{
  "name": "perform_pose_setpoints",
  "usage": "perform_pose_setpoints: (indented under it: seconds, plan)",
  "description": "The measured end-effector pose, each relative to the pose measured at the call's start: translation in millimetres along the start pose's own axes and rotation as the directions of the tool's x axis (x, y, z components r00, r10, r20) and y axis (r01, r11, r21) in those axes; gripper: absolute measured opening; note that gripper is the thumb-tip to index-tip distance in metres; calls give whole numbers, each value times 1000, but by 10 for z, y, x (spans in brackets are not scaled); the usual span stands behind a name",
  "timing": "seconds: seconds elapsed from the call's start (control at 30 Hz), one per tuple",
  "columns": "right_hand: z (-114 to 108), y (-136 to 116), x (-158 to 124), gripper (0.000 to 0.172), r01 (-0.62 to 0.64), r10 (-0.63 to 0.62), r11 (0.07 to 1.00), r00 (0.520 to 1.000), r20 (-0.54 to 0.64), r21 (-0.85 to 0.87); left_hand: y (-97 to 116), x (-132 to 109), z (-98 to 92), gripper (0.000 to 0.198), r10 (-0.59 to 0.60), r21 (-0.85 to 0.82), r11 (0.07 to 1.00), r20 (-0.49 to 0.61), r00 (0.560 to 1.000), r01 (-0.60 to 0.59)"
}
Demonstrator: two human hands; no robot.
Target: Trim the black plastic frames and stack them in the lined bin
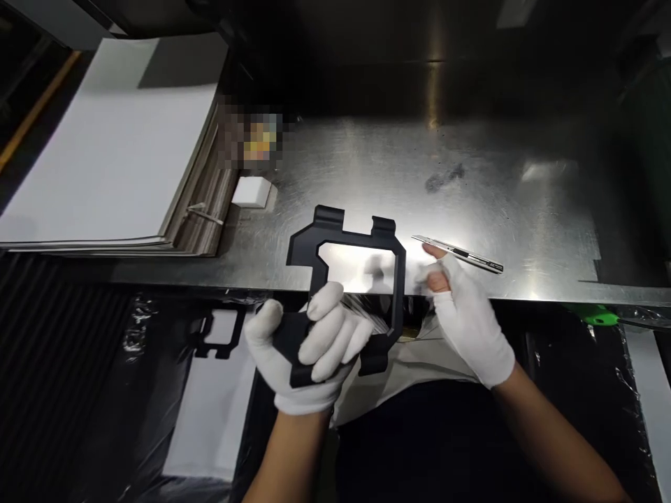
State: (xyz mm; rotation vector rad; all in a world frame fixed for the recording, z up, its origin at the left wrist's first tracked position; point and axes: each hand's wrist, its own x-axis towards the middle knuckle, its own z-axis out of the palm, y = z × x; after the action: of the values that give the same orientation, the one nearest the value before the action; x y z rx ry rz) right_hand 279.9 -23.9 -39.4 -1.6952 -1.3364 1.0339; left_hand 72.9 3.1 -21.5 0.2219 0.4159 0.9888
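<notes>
My left hand [319, 349], in a white glove, grips a black plastic frame [399, 286] by its lower left part. The frame has a wide opening and curved tabs, and is held up in front of the metal table's near edge. To its right is my right hand [464, 307], in a white glove with the thumb and a fingertip bare. Those fingers are bent and partly blurred; whether anything small is between them cannot be made out. A slim silver utility knife [461, 253] lies on the metal table [367, 168] just beyond the right hand, close to its fingertips.
A tall stack of white sheets [131, 140] stands at the left of the table. Beside it are a small white block [251, 191] and a pixelated patch. Another black frame [235, 335] lies lower left on white sheets. A green-handled object [598, 315] is at the lower right.
</notes>
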Motion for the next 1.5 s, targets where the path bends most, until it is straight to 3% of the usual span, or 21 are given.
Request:
perform_pose_setpoints:
  seconds: [0.07,0.17,0.27,0.4,0.53,0.63,0.77,0.87,0.9,0.97,1.03,1.1,1.2,1.27,1.37,1.5]
  plan:
    - [142,28,-59,54,-139,64,908,978,197,394,-47,-22,10,49,2,-53,999,6,1000,-2]
    - [323,84,-100,58,-323,4,580,919,393,748,-97,-52,-11,54,6,-47,999,37,999,-5]
    - [416,133,-111,49,-342,-23,364,927,375,866,-117,-84,-47,55,-4,-43,999,90,996,8]
    - [411,154,-108,47,-364,33,299,928,371,882,-112,-118,-79,52,-1,-117,993,111,994,14]
    - [417,129,-87,52,-339,84,363,940,332,868,-100,-135,-99,54,29,-139,990,94,995,-16]
    - [451,132,-91,48,-291,141,478,957,255,829,-90,-149,-106,55,23,-137,990,81,996,-11]
    - [394,148,-208,22,-140,228,760,972,-58,634,-102,-183,-115,48,45,-17,999,81,996,-44]
    - [262,89,-365,17,-36,175,898,944,-280,438,-154,-223,-111,41,35,207,976,152,988,-67]
    - [218,52,-415,18,-11,134,913,952,-276,407,-178,-238,-98,40,5,279,959,172,985,-53]
    - [152,-34,-490,24,10,51,909,990,-135,416,-228,-264,-46,38,-80,411,912,169,982,3]
    - [123,-118,-523,33,-27,-4,892,998,68,451,-273,-280,49,35,-150,568,820,87,985,75]
    - [116,-182,-517,42,-81,0,887,985,174,454,-308,-284,174,27,-144,737,666,-27,989,117]
    - [97,-233,-484,41,-107,15,881,980,198,462,-350,-291,343,10,-59,890,440,-105,993,120]
    - [74,-241,-482,31,-112,7,859,978,208,500,-381,-307,397,14,-61,930,346,-111,992,125]
    - [62,-215,-541,27,-105,30,852,988,153,513,-442,-347,382,17,-99,951,277,-117,988,140]
    - [86,-127,-677,33,-50,11,867,997,82,496,-533,-405,319,4,-67,959,251,-115,991,128]
